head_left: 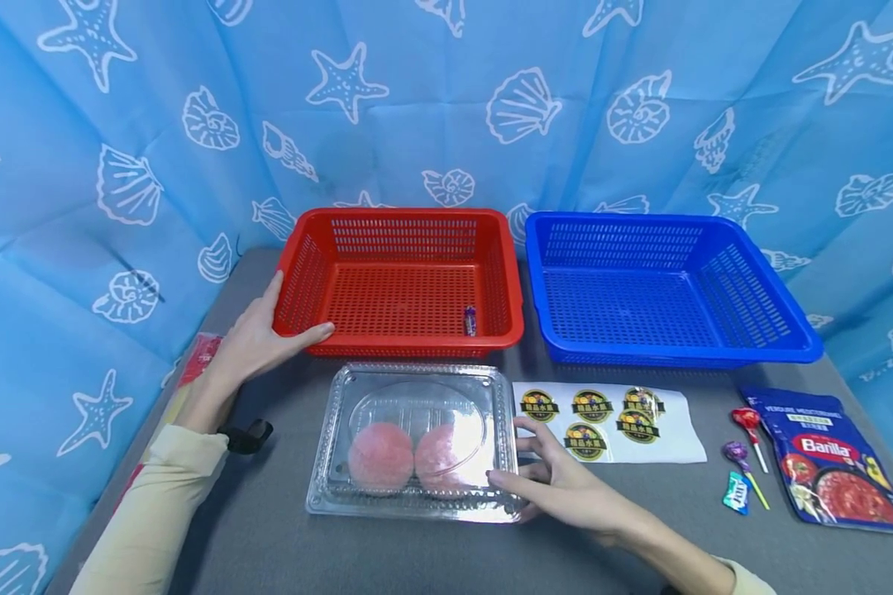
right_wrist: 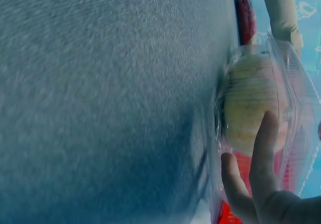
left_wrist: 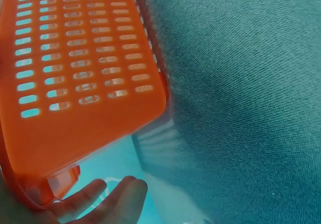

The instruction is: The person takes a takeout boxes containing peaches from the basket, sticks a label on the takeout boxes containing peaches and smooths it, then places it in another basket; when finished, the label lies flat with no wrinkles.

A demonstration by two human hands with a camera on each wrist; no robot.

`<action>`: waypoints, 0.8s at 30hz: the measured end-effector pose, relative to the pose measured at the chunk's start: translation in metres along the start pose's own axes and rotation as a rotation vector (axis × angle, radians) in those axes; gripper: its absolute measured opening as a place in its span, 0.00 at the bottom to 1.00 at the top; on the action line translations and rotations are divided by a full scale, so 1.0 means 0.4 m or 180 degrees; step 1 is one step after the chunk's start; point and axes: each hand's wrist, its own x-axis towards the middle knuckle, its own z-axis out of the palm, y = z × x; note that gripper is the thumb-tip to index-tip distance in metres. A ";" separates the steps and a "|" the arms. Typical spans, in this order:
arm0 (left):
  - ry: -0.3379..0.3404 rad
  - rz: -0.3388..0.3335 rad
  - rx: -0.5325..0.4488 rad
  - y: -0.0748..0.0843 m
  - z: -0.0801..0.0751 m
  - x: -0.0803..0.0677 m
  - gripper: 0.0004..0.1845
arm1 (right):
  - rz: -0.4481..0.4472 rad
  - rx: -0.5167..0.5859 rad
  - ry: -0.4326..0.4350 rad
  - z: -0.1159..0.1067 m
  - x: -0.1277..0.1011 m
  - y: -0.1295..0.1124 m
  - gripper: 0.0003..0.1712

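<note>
A clear plastic clamshell box [head_left: 409, 398] with two peaches [head_left: 381, 457] inside sits shut on the grey table. My right hand [head_left: 565, 487] grips the box's right side, thumb over the lid's edge and fingers against the side wall; one peach [right_wrist: 251, 103] shows through the wall in the right wrist view. At the front left corner of the red basket [head_left: 405, 340] is my left hand [head_left: 256, 339], thumb across the rim and the other fingers along the outside. In the left wrist view its fingers [left_wrist: 123, 204] extend loosely beside the basket wall.
A small wrapped candy [head_left: 470, 321] lies in the red basket. Right of it stands a blue basket [head_left: 677, 354]. Nearer are a sticker sheet [head_left: 673, 438], two lollipops [head_left: 747, 419], a small mint-green packet [head_left: 736, 492] and a Barilla pouch [head_left: 826, 463]. A red-and-yellow package [head_left: 201, 355] lies behind the left arm.
</note>
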 end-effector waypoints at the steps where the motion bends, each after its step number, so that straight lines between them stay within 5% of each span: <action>1: 0.0012 0.0044 0.0023 0.000 0.000 -0.001 0.59 | -0.0014 -0.0002 -0.0012 -0.005 -0.001 0.000 0.50; 6: -0.0023 0.0259 -0.0023 0.002 -0.007 -0.023 0.58 | -0.0056 -0.0142 0.0077 -0.035 -0.005 -0.007 0.49; 13: 0.0085 0.0013 0.0349 0.028 -0.035 -0.111 0.65 | -0.0270 -0.0617 0.0443 -0.097 0.001 -0.035 0.42; 21: 0.0264 0.0308 0.0209 0.076 -0.027 -0.229 0.66 | -0.1250 -0.2137 0.1050 -0.150 0.029 -0.039 0.34; 24: 0.0295 0.0471 0.0116 0.098 -0.006 -0.273 0.67 | -0.1350 -0.2482 0.1167 -0.159 0.042 -0.035 0.34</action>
